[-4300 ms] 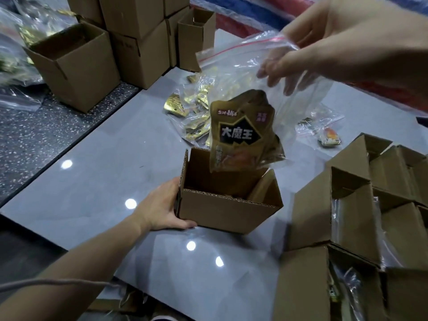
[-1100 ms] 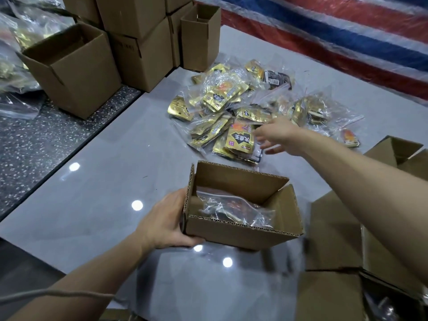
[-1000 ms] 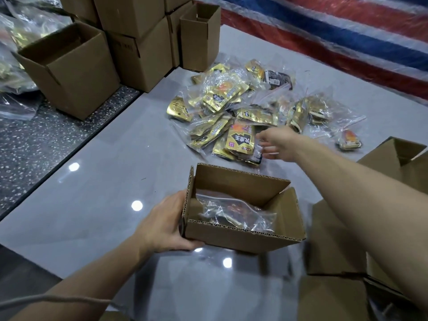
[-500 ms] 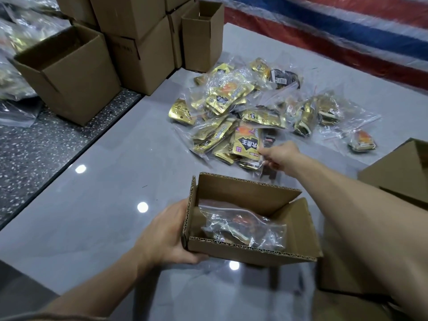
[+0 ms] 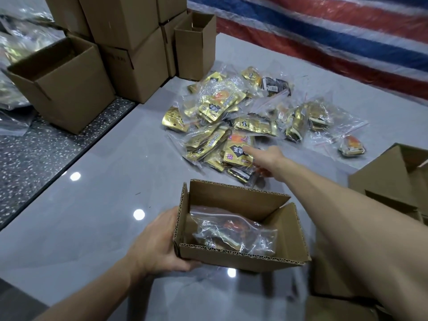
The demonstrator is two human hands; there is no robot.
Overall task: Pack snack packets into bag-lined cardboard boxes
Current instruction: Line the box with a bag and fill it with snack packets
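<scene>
two hands show. the left hand (image 5: 157,242) has its fingers wrapped round the left end of a small open cardboard box (image 5: 231,258), gripping it on the grey table (image 5: 92,216). inside the box lies a clear bag (image 5: 234,235) of snacks. the right hand (image 5: 266,158) lays its thumb across a gold packet (image 5: 236,151) at the near edge of the pile of bagged packets (image 5: 231,112), with the fingers curled low beside it; whether they have closed on it cannot be told. stacked boxes (image 5: 129,54) stand at the far left, and open boxes (image 5: 389,177) sit to the right.
</scene>
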